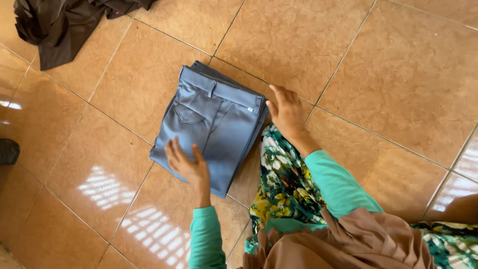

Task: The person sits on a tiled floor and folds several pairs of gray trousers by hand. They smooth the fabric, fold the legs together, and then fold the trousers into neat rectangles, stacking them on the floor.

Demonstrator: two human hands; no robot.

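A folded pair of grey-blue trousers (pixel 219 117) lies flat on the orange tiled floor, waistband toward the upper right, back pocket showing. My left hand (pixel 186 164) rests palm down on the trousers' near lower edge, fingers spread. My right hand (pixel 285 112) lies flat at the trousers' right corner beside the waistband, touching the cloth edge and the floor. Neither hand grips anything. Both arms wear teal sleeves.
A dark crumpled garment (pixel 59 25) lies at the top left of the floor. My floral skirt (pixel 284 184) and tan cloth (pixel 348 244) fill the lower right. A small dark object (pixel 7 151) sits at the left edge. Glossy tiles (pixel 398 65) surround the trousers.
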